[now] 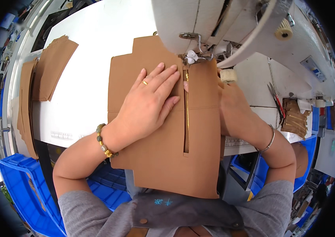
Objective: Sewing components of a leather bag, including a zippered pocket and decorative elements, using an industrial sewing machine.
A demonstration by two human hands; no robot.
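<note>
A brown fabric panel (155, 158) with notched corners lies across the sewing machine's white table and hangs over its front edge. A gold-toothed zipper (187, 114) shows in a long narrow slot in it. The slot's far end reaches the presser foot (193, 58) of the sewing machine (270, 31). My left hand (147, 94) lies flat on the panel, left of the slot, fingers stretched out. My right hand (232, 100) reaches beneath the panel's right edge; its fingers are mostly hidden there. A fingertip shows through the slot beside the zipper.
Brown fabric pieces (55, 69) are stacked at the table's left. Red-handled scissors (277, 103) lie at the right beside a bundle of brown zipper strips (295, 118). Blue crates (25, 173) stand below on the left, and another blue bin (311, 158) is at the right.
</note>
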